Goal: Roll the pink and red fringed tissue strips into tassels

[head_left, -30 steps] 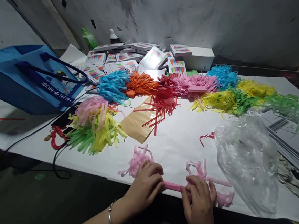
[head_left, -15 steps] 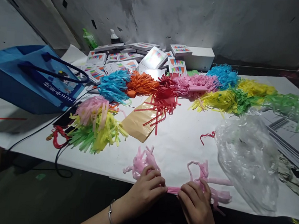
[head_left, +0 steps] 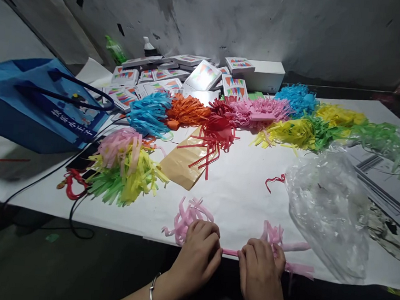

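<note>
**Pink tissue fringe twisted at the near counter edge**

We note a pink tissue fringe strip (head_left: 230,252) lying along the near edge of the counter (head_left: 238,194), its middle rolled into a thin cord, loose fringes fanning out at both ends. Left hand (head_left: 201,249) is clenched on the cord's left part, knuckles up, wrist bent in from the near left, bangle on the forearm. Right hand (head_left: 260,268) pinches the cord just beside it, fingers curled down over the right fringe. We judge the paper very light, soft and easily torn; the rolled middle is the firmest hold, the fringes too flimsy. A clear plastic bag (head_left: 327,211) lies right; mixed tassels (head_left: 125,167) lie far left.
</note>
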Available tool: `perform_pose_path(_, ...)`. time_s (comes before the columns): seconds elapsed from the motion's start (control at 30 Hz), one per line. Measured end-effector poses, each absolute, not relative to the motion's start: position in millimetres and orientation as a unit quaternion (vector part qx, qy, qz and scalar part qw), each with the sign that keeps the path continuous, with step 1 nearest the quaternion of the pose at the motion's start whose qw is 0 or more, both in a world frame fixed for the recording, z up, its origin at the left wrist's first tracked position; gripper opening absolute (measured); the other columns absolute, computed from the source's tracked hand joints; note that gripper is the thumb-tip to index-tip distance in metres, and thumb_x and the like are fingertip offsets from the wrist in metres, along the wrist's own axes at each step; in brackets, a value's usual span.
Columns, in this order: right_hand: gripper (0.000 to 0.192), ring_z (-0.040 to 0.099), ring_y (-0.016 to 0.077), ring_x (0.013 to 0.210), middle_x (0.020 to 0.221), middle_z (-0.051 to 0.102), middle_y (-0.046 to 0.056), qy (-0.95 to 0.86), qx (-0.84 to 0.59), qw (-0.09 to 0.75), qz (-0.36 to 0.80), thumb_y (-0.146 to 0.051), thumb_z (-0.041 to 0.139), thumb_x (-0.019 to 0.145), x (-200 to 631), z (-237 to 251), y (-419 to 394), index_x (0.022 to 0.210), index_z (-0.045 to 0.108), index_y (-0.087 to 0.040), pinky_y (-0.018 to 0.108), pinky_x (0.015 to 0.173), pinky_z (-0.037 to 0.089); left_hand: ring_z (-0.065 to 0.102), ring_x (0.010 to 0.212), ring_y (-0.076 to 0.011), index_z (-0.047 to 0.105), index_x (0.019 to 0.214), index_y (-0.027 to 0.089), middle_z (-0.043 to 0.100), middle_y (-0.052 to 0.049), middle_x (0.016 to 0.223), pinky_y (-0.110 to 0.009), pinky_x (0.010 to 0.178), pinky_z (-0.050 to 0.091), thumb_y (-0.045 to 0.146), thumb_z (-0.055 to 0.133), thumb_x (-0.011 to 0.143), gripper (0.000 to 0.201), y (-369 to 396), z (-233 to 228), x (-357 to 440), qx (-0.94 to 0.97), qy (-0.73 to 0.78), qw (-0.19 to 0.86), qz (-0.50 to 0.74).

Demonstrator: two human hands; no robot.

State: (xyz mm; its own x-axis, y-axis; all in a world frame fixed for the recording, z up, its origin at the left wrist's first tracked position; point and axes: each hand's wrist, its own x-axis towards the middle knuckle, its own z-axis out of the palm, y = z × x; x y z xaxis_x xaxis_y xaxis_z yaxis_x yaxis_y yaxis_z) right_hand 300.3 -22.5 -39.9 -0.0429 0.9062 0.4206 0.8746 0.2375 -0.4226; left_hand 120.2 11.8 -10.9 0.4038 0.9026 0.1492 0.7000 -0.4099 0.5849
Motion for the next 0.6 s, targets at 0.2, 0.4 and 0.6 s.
perform_pose_path(0.2,0.032,0.062,0.0196,0.1,0.095,0.071,0.003,-0.786,-0.491,0.376,-0.004,-0.016,0.035,0.104,303,-45,-20,0.098,0.066,-0.02,0.049,0.118,0.019,0.053,0.092,-0.0247,0.059,0.086,0.02,0.062,-0.006,0.098,-0.047,0.09,0.041,0.01,0.052,0.09,0.013,11,-12,123,0.811,0.494,0.207,0.234)
perform_pose_path(0.4,0.025,0.064,0.0196,0.095,0.094,0.073,0.004,-0.798,-0.452,0.398,-0.015,-0.013,0.045,0.101,310,-56,-26,0.102,0.07,-0.016,0.053,0.117,0.023,0.055,0.088,-0.0248,0.06,0.082,0.018,0.065,-0.006,0.092,-0.049,0.09,0.039,0.008,0.051,0.09,0.016,-5,-11,124,0.813,0.491,0.203,0.238)
perform_pose_path(0.6,0.025,0.067,0.0183,0.098,0.095,0.078,0.0,-0.81,-0.409,0.42,-0.025,-0.014,0.048,0.101,325,-21,-39,0.099,0.072,-0.021,0.052,0.117,0.024,0.06,0.095,-0.0233,0.073,0.101,0.023,0.07,-0.006,0.099,-0.039,0.086,0.042,0.016,0.055,0.094,0.021,-10,20,111,0.761,0.459,0.402,0.22)
